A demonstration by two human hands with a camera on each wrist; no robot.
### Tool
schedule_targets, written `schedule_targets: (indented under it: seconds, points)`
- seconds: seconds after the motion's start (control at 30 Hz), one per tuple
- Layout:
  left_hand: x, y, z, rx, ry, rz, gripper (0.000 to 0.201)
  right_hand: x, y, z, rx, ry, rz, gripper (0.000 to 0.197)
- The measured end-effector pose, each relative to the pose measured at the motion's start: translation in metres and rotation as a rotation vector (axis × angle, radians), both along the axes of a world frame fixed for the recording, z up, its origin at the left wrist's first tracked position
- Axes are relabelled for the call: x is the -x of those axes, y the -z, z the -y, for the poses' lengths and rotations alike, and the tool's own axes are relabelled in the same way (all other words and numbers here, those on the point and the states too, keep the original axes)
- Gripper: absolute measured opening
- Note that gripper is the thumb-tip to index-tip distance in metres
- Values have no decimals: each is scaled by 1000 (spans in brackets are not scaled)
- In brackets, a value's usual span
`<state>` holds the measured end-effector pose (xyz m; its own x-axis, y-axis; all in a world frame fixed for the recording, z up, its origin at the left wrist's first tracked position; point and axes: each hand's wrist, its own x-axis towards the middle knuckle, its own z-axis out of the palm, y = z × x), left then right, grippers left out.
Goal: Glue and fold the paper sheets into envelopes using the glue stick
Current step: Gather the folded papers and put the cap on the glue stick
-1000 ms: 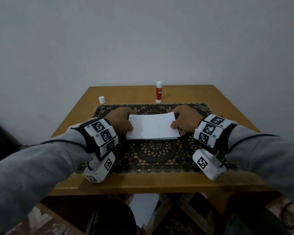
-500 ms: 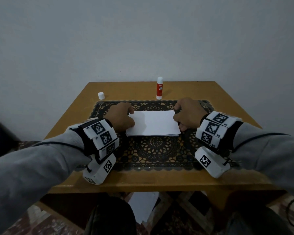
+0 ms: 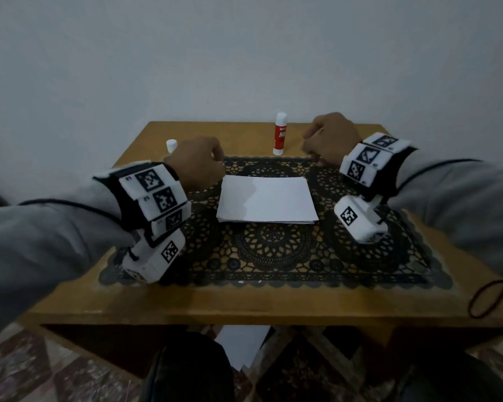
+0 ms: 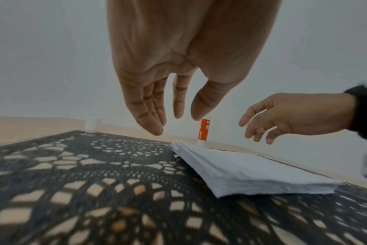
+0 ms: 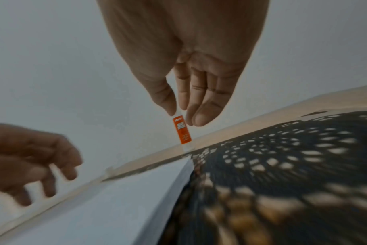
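Note:
A stack of white paper sheets (image 3: 266, 200) (image 4: 241, 170) (image 5: 115, 207) lies flat on the black lace mat (image 3: 273, 250). Behind it, near the table's far edge, a red glue stick (image 3: 280, 134) (image 4: 204, 131) (image 5: 182, 131) stands upright and uncapped. Its white cap (image 3: 171, 145) (image 4: 92, 123) stands at the far left. My left hand (image 3: 212, 158) (image 4: 176, 122) hovers off the stack's far left corner, fingers relaxed and holding nothing. My right hand (image 3: 310, 146) (image 5: 183, 116) hangs above the mat's far right part, to the right of the glue stick, also holding nothing.
The wooden table (image 3: 244, 303) stands against a plain wall. More white paper (image 3: 241, 343) lies on the floor under the table. A dark cord loop (image 3: 488, 297) hangs at the table's right front edge.
Both hands have let go of the paper stack's sides and lifted away from it. The right hand has moved toward the far edge, closer to the glue stick.

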<state>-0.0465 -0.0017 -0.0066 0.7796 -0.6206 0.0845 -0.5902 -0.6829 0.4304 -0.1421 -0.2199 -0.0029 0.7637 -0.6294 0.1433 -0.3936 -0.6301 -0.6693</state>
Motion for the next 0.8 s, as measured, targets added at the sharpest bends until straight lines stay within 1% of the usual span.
schedule_targets:
  seconds: [0.13, 0.2, 0.27, 0.43, 0.5, 0.57, 0.63, 0.7, 0.8]
  points:
    - [-12, -4, 8, 43, 26, 44, 24, -39, 3, 11, -114, 1, -18, 38]
    - [-18, -3, 10, 76, 37, 46, 24, -55, 5, 15, -136, -21, -52, 48]
    - [-24, 0, 10, 99, 47, 53, 23, -67, 10, 18, -156, -40, -71, 47]
    - [-32, 11, 11, 124, 70, 54, 22, -82, 21, 25, -183, -91, -126, 32]
    - [-31, 12, 12, 119, 71, 48, 22, -81, 23, 25, -145, -108, -128, 28]
    - [-28, 9, 12, 140, 72, 20, 22, -76, 20, 22, -61, -115, -85, 22]
    - [-21, 3, 13, 224, 81, -66, 23, -67, 12, 13, 8, -138, -27, 22]
    - [-10, -6, 16, 371, 70, -230, 25, -55, 1, -2, 26, -210, 19, 22]
    - [13, -22, 19, 619, 44, -542, 25, -28, -17, -31, -147, -364, 81, 19]
